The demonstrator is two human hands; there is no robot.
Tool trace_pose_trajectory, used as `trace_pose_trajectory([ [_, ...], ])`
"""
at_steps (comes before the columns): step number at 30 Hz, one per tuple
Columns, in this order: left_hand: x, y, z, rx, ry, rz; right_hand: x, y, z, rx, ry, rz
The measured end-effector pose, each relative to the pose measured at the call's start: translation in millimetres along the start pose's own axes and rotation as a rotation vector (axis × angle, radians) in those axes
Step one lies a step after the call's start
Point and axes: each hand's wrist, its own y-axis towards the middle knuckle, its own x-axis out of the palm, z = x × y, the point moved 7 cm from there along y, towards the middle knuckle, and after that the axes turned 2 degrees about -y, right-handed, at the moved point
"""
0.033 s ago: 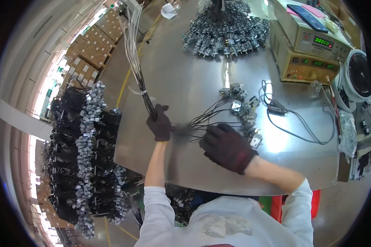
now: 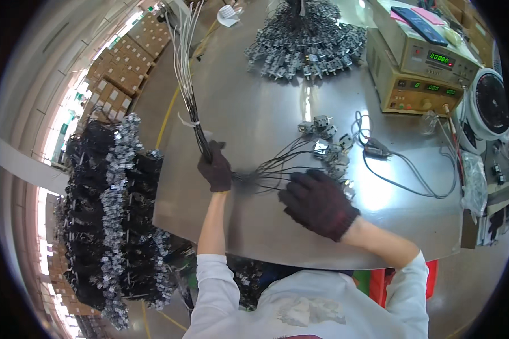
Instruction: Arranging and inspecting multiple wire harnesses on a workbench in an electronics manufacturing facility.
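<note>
Gripping black wire bundle (image 2: 195,121), gloved left hand (image 2: 216,168) is closing fist around it near desk's (image 2: 254,101) left edge; bundle is running toward far left corner. Gloved right hand (image 2: 318,203) is resting, fingers loosely curled, on splayed wire ends near front edge; grasp cannot be told. Small connectors (image 2: 328,141) are lying mid-desk.

Both gloved hands reach forward: left hand (image 2: 215,168) clenched, right hand (image 2: 316,202) spread flat.
</note>
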Motion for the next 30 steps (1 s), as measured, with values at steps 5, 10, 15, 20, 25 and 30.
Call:
trace_pose_trajectory([
  [5,39,24,-29,-0.092,-0.002,0.066,-64,-54,44,0.395,-0.049,0.170],
  [10,66,35,-33,-0.028,0.153,0.042,-41,-80,57,0.739,0.137,0.067],
  [15,63,29,-45,-0.047,0.096,-0.022,-18,-81,51,0.808,0.249,-0.081],
  [20,59,16,-63,-0.204,-0.051,-0.108,-22,-68,40,0.719,0.128,0.013],
  [25,62,20,-70,-0.171,0.047,-0.151,-22,-68,21,0.688,-0.016,0.030],
  [30,68,18,-79,-0.272,-0.152,-0.254,-4,-78,28,0.813,0.326,-0.031],
])
